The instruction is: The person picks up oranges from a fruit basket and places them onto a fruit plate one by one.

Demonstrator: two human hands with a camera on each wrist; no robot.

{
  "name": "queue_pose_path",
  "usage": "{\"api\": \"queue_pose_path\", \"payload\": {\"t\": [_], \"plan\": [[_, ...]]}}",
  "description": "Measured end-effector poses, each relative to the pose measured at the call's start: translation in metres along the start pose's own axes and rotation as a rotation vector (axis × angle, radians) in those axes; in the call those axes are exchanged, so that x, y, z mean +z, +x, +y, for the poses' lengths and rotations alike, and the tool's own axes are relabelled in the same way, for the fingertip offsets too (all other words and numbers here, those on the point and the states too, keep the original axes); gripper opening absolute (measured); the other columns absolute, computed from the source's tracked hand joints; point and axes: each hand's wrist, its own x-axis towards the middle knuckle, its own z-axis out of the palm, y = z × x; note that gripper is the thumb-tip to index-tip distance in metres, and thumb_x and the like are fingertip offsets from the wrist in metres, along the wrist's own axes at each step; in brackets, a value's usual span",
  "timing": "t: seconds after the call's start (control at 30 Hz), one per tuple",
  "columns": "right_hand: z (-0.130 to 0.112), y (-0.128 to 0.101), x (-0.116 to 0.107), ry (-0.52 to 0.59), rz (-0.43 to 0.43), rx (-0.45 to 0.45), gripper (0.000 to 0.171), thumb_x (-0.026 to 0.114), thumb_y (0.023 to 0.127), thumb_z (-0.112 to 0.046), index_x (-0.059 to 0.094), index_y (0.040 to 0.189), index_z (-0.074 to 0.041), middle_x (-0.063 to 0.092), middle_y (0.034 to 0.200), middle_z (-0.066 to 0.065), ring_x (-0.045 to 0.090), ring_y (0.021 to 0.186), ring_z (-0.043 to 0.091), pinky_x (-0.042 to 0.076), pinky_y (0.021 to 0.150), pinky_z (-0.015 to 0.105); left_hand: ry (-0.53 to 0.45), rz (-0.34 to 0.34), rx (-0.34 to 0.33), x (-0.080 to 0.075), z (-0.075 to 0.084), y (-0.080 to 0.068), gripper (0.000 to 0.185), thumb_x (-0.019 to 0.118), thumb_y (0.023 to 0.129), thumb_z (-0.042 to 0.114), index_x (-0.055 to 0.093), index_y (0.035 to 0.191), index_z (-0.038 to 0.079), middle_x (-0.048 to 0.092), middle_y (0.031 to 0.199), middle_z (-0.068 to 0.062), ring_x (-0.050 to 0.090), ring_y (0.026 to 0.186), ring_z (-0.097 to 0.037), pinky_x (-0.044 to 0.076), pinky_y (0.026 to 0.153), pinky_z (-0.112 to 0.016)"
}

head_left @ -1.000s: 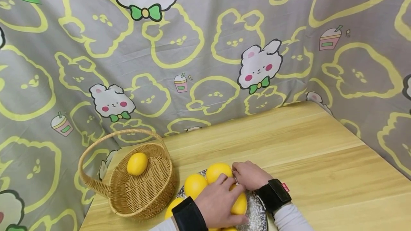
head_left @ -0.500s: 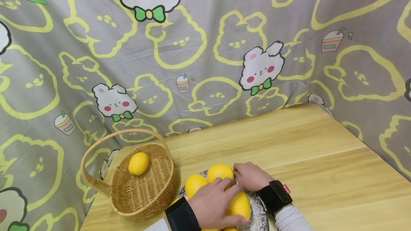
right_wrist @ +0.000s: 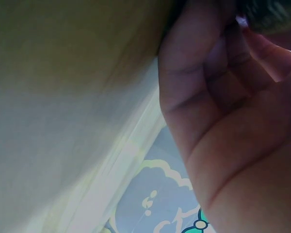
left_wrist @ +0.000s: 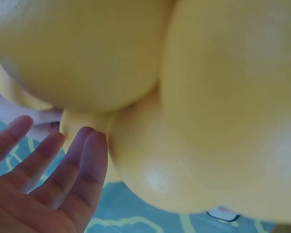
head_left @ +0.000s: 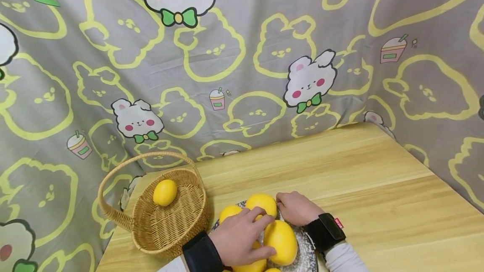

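Several yellow lemons, among them a front-right lemon (head_left: 280,243) and a far lemon (head_left: 261,203), lie on a speckled grey plate (head_left: 305,255) at the bottom of the head view. Over them hovers my left hand (head_left: 242,236), fingers spread, its thumb tip at the front-right lemon's edge; touch is hard to judge. In the left wrist view the fingers (left_wrist: 85,170) stand apart from the large lemons (left_wrist: 87,53). My right hand (head_left: 298,208) grips the plate's right rim with curled fingers. A dark piece of the plate (right_wrist: 274,14) shows in the right wrist view.
Left of the plate stands a wicker basket (head_left: 181,221) with an arched handle and one lemon (head_left: 164,192) inside. Both rest on a wooden table (head_left: 378,188). A patterned grey curtain (head_left: 249,112) hangs behind and beside the table.
My left hand has drawn back leftward, its fingers coming off the front-right lemon, which now shows almost whole. The right hand stays at the rim. The head view has shifted slightly.
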Motion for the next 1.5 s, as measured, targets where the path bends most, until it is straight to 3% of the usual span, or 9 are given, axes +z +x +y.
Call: {"api": "queue_pose_path", "payload": {"t": [0.3, 0.6, 0.77, 0.97, 1.27, 1.4, 1.5], "plan": [[0.001, 0.001, 0.002, -0.009, -0.009, 0.025, 0.017, 0.052, 0.107, -0.014, 0.067, 0.101, -0.016, 0.058, 0.074, -0.001, 0.052, 0.062, 0.016, 0.040, 0.063, 0.031, -0.037, 0.029, -0.043, -0.005, -0.012, -0.014, 0.046, 0.062, 0.101, 0.050, 0.057, 0.140, 0.025, 0.059, 0.135, 0.000, 0.062, 0.111, -0.013, 0.052, 0.078, -0.018], [0.001, -0.002, 0.000, 0.017, -0.001, 0.020, 0.018, 0.051, 0.107, -0.011, 0.067, 0.102, -0.015, 0.059, 0.076, 0.000, 0.050, 0.062, 0.017, 0.039, 0.062, 0.032, -0.044, 0.065, -0.116, -0.009, -0.026, -0.030, 0.044, 0.065, 0.101, 0.044, 0.060, 0.138, 0.021, 0.059, 0.139, -0.004, 0.060, 0.120, -0.023, 0.052, 0.071, -0.020], [0.002, -0.001, 0.000, 0.019, -0.003, 0.018, 0.018, 0.050, 0.107, -0.011, 0.067, 0.102, -0.015, 0.060, 0.078, 0.000, 0.051, 0.063, 0.017, 0.039, 0.064, 0.033, -0.008, 0.080, -0.151, -0.005, -0.036, -0.035, 0.036, 0.067, 0.100, 0.041, 0.064, 0.131, 0.022, 0.061, 0.134, -0.002, 0.059, 0.118, -0.023, 0.055, 0.075, -0.025], [0.002, -0.002, 0.001, 0.017, -0.008, 0.012, 0.018, 0.050, 0.107, -0.011, 0.068, 0.103, -0.015, 0.060, 0.078, -0.001, 0.049, 0.062, 0.017, 0.039, 0.062, 0.032, 0.033, 0.086, -0.173, -0.001, -0.046, -0.042, 0.037, 0.067, 0.100, 0.040, 0.062, 0.132, 0.022, 0.062, 0.131, -0.004, 0.060, 0.117, -0.023, 0.057, 0.090, -0.038], [0.002, -0.001, 0.002, 0.005, 0.003, 0.007, 0.019, 0.050, 0.107, -0.011, 0.067, 0.102, -0.015, 0.059, 0.076, -0.001, 0.049, 0.061, 0.016, 0.038, 0.063, 0.032, -0.007, 0.079, -0.237, -0.001, -0.054, -0.049, 0.041, 0.068, 0.099, 0.043, 0.060, 0.135, 0.026, 0.062, 0.131, -0.004, 0.061, 0.115, -0.023, 0.054, 0.080, -0.033], [0.001, 0.000, 0.002, 0.006, 0.005, 0.006, 0.018, 0.051, 0.107, -0.011, 0.068, 0.102, -0.016, 0.059, 0.076, -0.001, 0.049, 0.061, 0.016, 0.038, 0.062, 0.032, -0.024, 0.079, -0.244, -0.002, -0.059, -0.054, 0.041, 0.068, 0.099, 0.042, 0.059, 0.135, 0.025, 0.062, 0.130, -0.003, 0.061, 0.115, -0.024, 0.056, 0.084, -0.036], [0.001, -0.001, 0.002, 0.007, 0.006, 0.003, 0.018, 0.051, 0.107, -0.011, 0.067, 0.100, -0.016, 0.058, 0.075, 0.000, 0.048, 0.061, 0.016, 0.038, 0.062, 0.032, -0.020, 0.117, -0.246, -0.003, -0.065, -0.058, 0.040, 0.068, 0.099, 0.040, 0.060, 0.134, 0.022, 0.063, 0.127, -0.002, 0.062, 0.112, -0.021, 0.056, 0.088, -0.037]]}}
